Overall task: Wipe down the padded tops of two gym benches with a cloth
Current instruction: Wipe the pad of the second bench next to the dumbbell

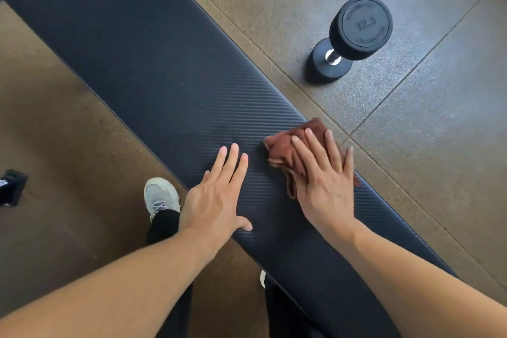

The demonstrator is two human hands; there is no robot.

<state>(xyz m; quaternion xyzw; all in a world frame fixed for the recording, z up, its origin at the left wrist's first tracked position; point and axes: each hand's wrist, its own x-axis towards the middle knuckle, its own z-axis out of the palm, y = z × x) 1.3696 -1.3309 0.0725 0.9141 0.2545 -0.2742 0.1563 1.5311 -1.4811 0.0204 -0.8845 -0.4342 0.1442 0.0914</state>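
A long black ribbed bench pad [153, 68] runs diagonally from the top left to the bottom right. My right hand [323, 181] lies flat, fingers spread, on a crumpled reddish-brown cloth [285, 151] and presses it onto the pad near the pad's far edge. My left hand [216, 197] rests flat and empty on the pad just left of the cloth, fingers together and thumb out. Only one bench is in view.
A black 12.5 dumbbell [354, 35] stands on end on the rubber floor tiles beyond the bench. My grey shoe [160, 196] and dark trouser leg are on the near side. A black bench foot [11, 186] shows at the left edge.
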